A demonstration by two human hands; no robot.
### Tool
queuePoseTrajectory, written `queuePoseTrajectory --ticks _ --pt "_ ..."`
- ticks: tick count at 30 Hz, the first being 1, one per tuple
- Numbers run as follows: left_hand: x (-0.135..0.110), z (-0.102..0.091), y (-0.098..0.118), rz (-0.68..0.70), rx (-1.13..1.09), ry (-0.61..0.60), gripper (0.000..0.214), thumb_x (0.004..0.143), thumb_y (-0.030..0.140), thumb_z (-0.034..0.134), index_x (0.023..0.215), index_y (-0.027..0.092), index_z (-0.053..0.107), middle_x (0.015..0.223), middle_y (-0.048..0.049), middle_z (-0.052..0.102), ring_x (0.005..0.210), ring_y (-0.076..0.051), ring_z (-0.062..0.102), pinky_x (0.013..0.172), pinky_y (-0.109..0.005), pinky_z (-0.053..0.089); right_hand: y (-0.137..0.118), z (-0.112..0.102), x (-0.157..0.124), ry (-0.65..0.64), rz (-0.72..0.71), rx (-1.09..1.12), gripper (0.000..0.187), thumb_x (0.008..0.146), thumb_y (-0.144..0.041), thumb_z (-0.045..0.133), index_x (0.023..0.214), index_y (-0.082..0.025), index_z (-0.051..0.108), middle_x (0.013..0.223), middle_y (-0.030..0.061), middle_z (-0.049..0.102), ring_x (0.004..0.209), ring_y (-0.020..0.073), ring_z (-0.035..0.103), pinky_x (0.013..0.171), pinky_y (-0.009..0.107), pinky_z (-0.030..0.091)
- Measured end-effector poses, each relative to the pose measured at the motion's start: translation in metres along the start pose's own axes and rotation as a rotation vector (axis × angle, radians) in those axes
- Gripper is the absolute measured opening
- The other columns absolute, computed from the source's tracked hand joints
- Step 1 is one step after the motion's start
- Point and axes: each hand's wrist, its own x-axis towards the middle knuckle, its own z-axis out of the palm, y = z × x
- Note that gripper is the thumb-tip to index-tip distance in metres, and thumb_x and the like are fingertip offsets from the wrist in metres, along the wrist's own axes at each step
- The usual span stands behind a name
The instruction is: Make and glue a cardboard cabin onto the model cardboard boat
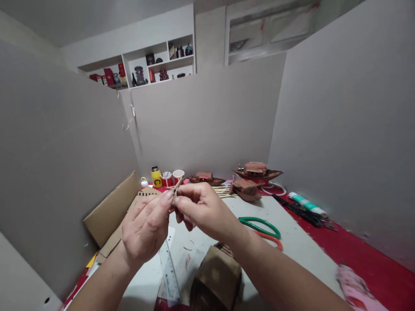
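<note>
Above the white board, my left hand [147, 226] and my right hand [204, 211] meet with their fingertips pinched together. Between them is a thin brownish strip [179, 183], its far end poking up past the fingers; what it is made of I cannot make out. My left thumb and fingers press on its lower part, and my right thumb and forefinger grip it from the other side. Just below my hands a model boat with a brown cardboard cover [218, 270] rests on the board. A clear ruler [169, 276] lies to its left.
Scissors with green and orange handles [261, 226] lie right of my wrist. Model boats [257, 170], thin sticks [223, 189], paper cups [178, 175] and a yellow bottle [156, 177] stand at the back. Cardboard [112, 209] leans left; a white-and-green tube [307, 204] lies right, a pink cloth [355, 287] front right.
</note>
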Motion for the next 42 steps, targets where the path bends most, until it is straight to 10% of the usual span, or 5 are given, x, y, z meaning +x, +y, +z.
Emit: queuePoseTrajectory --ticks 7,15,35,42 --pt "0.004 0.001 0.003 -0.044 0.078 0.069 0.069 0.072 -0.005 0.072 0.135 0.018 0.055 0.102 -0.0067 0.078 0.084 -0.018 0.074 0.079 -0.027 0.061 0.002 0.0 0.001 -0.027 -0.017 0.036 0.018 0.079 -0.023 0.057 0.062 -0.017 0.054 0.051 -0.0041 0.054 0.038 0.0057 0.047 0.036 0.017 0.036" --pt "0.011 -0.001 0.0 -0.562 -0.407 -0.176 0.04 0.087 0.011 0.063 0.126 0.02 0.065 0.117 -0.0089 0.074 0.095 -0.02 0.074 0.085 -0.03 0.062 0.012 0.001 0.001 0.09 -0.321 -0.287 0.027 0.088 -0.02 0.048 0.061 -0.02 0.045 0.054 -0.0042 0.048 0.046 0.0072 0.042 0.043 0.022 0.034" --pt "0.018 -0.005 0.005 -0.908 -0.685 -0.198 0.016 0.091 0.021 0.063 0.105 0.02 0.07 0.087 -0.0025 0.075 0.074 -0.013 0.07 0.068 -0.02 0.058 0.015 -0.007 0.006 -0.014 -0.56 -0.343 0.029 0.087 -0.017 0.048 0.06 -0.022 0.037 0.056 -0.0054 0.037 0.051 0.0092 0.034 0.049 0.025 0.031" --pt "0.01 0.008 -0.046 -1.276 -0.73 0.176 0.021 0.079 0.032 0.074 0.087 0.014 0.068 0.075 -0.0013 0.071 0.062 -0.013 0.068 0.057 -0.023 0.056 0.002 -0.012 -0.01 -0.153 -0.711 0.097 0.026 0.083 -0.015 0.055 0.058 -0.018 0.053 0.049 -0.0043 0.045 0.043 0.0069 0.039 0.042 0.022 0.031"
